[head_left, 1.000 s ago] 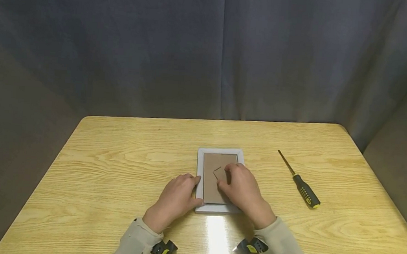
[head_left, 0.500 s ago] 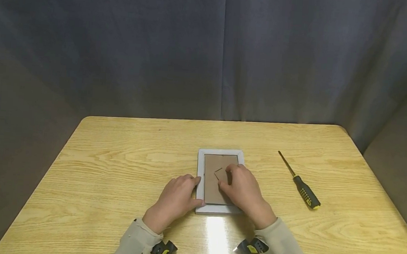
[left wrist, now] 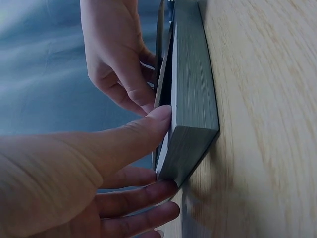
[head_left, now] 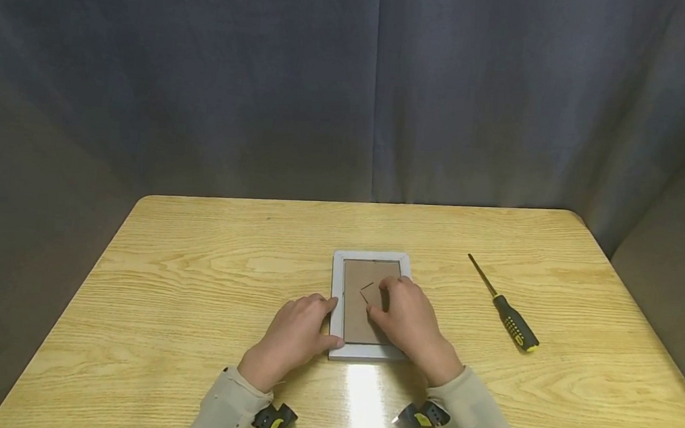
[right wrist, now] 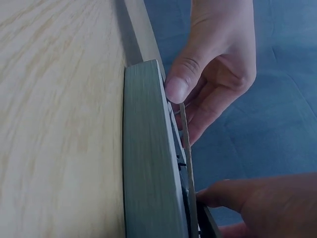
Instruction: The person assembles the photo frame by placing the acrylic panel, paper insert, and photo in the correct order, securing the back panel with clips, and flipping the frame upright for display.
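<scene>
A light-grey picture frame [head_left: 365,353] lies on the table with its brown backing board [head_left: 355,324] facing up. At the frame's near left corner my left hand [head_left: 298,330] grips the rim, thumb toward the bottom edge and fingers along the left side. My right hand [head_left: 409,315] is over the board's right half, thumb and forefinger pinching the dark-edged easel stand [head_left: 364,294] on it. Most of the stand is hidden under that hand. In the left wrist view the stand [left wrist: 159,37] shows as a thin strip, and the board's edge [left wrist: 164,82] is raised off the frame.
A screwdriver [head_left: 514,322] with a black and yellow handle lies to the right, its tip toward the back. The wood-grain table [head_left: 196,263] ends at a dark curtain [head_left: 267,102] behind. Dark devices with yellow marks are strapped at both wrists.
</scene>
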A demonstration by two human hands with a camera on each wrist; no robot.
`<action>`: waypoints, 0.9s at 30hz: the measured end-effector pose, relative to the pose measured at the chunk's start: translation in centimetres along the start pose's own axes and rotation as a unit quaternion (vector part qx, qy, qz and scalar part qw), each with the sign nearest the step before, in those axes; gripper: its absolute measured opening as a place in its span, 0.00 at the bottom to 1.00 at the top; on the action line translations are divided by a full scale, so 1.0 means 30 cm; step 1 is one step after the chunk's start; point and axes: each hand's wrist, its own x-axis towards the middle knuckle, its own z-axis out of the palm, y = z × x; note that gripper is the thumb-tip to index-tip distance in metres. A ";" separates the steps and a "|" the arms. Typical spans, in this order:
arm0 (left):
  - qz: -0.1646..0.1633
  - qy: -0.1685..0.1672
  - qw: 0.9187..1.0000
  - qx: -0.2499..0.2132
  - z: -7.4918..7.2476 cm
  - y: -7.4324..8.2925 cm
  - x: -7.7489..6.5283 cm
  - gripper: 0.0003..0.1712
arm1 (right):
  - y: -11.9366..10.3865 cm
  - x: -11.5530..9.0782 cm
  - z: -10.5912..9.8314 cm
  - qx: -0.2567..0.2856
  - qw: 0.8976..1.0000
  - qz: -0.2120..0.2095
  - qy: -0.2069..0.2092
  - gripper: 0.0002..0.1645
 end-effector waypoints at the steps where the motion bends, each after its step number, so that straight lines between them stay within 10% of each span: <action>1: 0.000 0.000 1.000 0.000 0.000 0.000 0.000 0.41 | -0.001 0.000 0.000 -0.002 1.000 0.001 0.001 0.23; 27: 0.006 -0.002 1.000 0.013 0.000 0.001 -0.001 0.41 | -0.024 -0.019 0.016 -0.068 0.998 -0.003 0.009 0.22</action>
